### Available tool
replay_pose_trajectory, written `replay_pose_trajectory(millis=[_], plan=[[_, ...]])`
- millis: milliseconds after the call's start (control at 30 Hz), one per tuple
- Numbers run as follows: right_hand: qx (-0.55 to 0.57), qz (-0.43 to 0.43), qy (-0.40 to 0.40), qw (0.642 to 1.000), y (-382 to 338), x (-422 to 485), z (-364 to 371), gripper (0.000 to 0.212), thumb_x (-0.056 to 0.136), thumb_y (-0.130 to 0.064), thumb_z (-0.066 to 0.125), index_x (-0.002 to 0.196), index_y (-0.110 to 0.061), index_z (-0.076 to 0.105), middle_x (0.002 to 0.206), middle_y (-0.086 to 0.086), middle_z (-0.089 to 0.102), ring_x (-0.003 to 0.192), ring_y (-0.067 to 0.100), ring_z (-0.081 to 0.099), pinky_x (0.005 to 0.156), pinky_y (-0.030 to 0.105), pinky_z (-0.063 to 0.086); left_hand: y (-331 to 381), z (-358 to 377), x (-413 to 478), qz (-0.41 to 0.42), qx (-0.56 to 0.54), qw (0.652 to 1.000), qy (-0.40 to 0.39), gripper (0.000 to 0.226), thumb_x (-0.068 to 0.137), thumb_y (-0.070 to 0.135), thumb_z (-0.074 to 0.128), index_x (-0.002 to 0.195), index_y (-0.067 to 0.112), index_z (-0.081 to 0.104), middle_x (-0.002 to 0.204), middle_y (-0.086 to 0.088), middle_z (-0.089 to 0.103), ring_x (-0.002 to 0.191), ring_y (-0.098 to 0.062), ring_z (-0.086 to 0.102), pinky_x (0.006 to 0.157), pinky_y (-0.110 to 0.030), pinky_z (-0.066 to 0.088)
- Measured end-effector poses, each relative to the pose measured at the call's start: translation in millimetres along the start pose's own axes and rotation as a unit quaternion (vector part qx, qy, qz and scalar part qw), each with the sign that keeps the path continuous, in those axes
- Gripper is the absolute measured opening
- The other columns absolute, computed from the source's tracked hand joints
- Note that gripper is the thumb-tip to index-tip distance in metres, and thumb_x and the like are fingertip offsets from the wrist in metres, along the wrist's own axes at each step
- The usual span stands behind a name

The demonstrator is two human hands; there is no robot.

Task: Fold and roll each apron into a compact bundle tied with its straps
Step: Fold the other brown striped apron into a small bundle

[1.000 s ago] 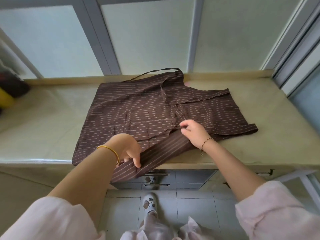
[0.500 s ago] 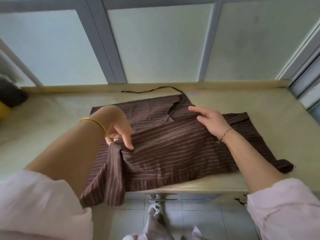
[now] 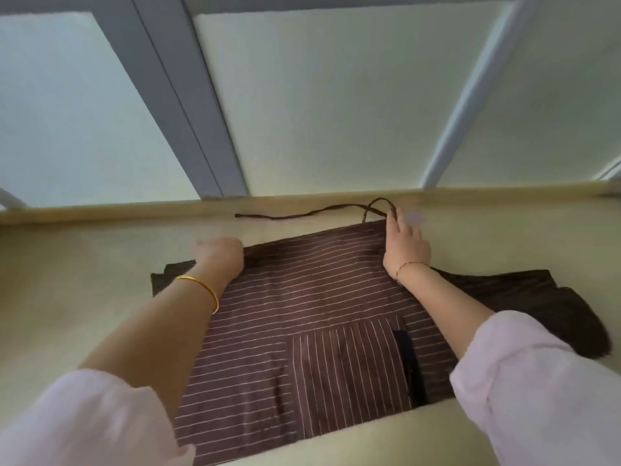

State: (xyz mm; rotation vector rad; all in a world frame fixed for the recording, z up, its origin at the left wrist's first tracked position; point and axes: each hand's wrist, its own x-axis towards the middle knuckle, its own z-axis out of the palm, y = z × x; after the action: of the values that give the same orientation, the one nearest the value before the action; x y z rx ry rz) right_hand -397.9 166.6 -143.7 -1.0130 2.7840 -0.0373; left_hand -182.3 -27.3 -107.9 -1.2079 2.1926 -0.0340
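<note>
- The apron [image 3: 319, 297] lies flat on the counter [image 3: 84, 280], its pocket [image 3: 346, 364] at the near side.
- A strap [image 3: 302, 215] lies behind its far edge, before the window [image 3: 336, 95].
- The left hand [image 3: 221, 253] rests on the far left edge.
- The right hand [image 3: 405, 243] is at the far right corner, fingertips touching the strap.

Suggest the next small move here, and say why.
Probably fold the dark right-hand flap in over the apron: the left hand and right hand rest on its far edge, it lies flat, yet that flap sticks out past the right arm.
</note>
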Motion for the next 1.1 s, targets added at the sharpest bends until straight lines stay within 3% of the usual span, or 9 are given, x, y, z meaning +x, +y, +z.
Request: replay_pose_trajectory(millis=[167,267,433,600,667,733,867,933,1100], plan=[[0.088,-0.007,0.027,0.996,-5.8,31.2,8.7,0.057,0.091,-0.008,0.047,0.145,-0.013,0.031,0.148,0.008,0.036,0.13,0.028,0.04,0.102,0.041,0.043,-8.3,8.5,30.3,0.006,0.035,0.999,0.028,0.027,0.094,0.011,0.05,0.119,0.015,0.057,0.119,-0.006,0.061,0.114,-0.026,0.054,0.108,-0.039,0.033],[0.271,0.027,0.066,0.96,-9.8,51.5,-3.5,0.04,0.092,-0.008,0.048,0.131,-0.013,0.053,0.124,0.004,0.058,0.114,0.021,0.054,0.095,0.033,0.047,-6.7,1.2,45.2,0.005,0.04,0.999,0.012,0.027,0.093,0.015,0.051,0.118,0.015,0.059,0.115,-0.006,0.06,0.11,-0.025,0.055,0.1,-0.037,0.038],[0.662,0.162,-0.021,0.731,-12.1,78.0,-23.5,0.019,0.089,-0.007,0.056,0.1,-0.01,0.07,0.086,0.002,0.069,0.068,0.011,0.06,0.08,0.025,0.049,49.8,-10.5,61.4,0.16,-0.118,0.979,0.046,0.038,0.091,0.04,0.052,0.119,0.014,0.055,0.123,-0.011,0.049,0.114,-0.028,0.045,0.095,-0.042,0.04],[0.868,0.201,-0.027,0.454,4.3,88.4,-26.4,0.018,0.092,-0.004,0.05,0.103,-0.013,0.062,0.098,0.003,0.061,0.078,0.015,0.063,0.069,0.029,0.045,108.7,-16.8,62.9,0.236,-0.142,0.957,0.089,0.037,0.095,0.038,0.051,0.124,0.015,0.056,0.124,-0.008,0.052,0.117,-0.027,0.046,0.1,-0.041,0.042],[0.897,0.2,0.03,0.393,15.0,88.0,-27.7,0.024,0.091,-0.005,0.052,0.109,-0.018,0.06,0.109,-0.002,0.056,0.091,0.014,0.062,0.074,0.032,0.045,113.4,-18.8,66.5,0.224,-0.129,0.962,0.087,0.036,0.095,0.034,0.053,0.124,0.014,0.056,0.126,-0.009,0.052,0.119,-0.028,0.045,0.1,-0.041,0.043],[0.854,0.184,0.086,0.479,23.2,92.1,-31.0,0.033,0.088,-0.002,0.051,0.115,-0.019,0.061,0.12,-0.002,0.054,0.105,0.014,0.057,0.082,0.033,0.046,115.0,-20.9,69.8,0.22,-0.128,0.964,0.075,0.035,0.094,0.033,0.054,0.123,0.013,0.057,0.124,-0.009,0.053,0.118,-0.027,0.046,0.097,-0.038,0.044],[0.421,0.074,0.318,0.846,34.5,96.8,-38.6,0.039,0.079,0.002,0.046,0.107,-0.015,0.068,0.13,0.004,0.057,0.119,0.017,0.051,0.094,0.029,0.044,117.7,-21.7,70.2,0.216,-0.132,0.964,0.076,0.033,0.095,0.031,0.053,0.12,0.012,0.058,0.12,-0.009,0.054,0.113,-0.026,0.047,0.094,-0.036,0.045],[0.206,0.055,0.357,0.909,43.2,96.7,-45.7,0.039,0.08,-0.004,0.045,0.109,-0.017,0.068,0.121,0.002,0.064,0.117,0.024,0.051,0.091,0.036,0.044,118.9,-22.2,69.1,0.209,-0.14,0.965,0.073,0.031,0.095,0.029,0.053,0.12,0.011,0.058,0.121,-0.009,0.053,0.114,-0.026,0.047,0.095,-0.037,0.045],[0.141,0.156,0.043,0.977,49.5,86.5,-41.2,0.045,0.092,-0.013,0.042,0.135,-0.02,0.033,0.1,0.011,0.059,0.089,0.032,0.057,0.071,0.039,0.045,121.6,-21.0,66.9,0.187,-0.157,0.968,0.062,0.028,0.094,0.025,0.05,0.117,0.011,0.058,0.122,-0.011,0.051,0.115,-0.027,0.045,0.096,-0.039,0.045]])
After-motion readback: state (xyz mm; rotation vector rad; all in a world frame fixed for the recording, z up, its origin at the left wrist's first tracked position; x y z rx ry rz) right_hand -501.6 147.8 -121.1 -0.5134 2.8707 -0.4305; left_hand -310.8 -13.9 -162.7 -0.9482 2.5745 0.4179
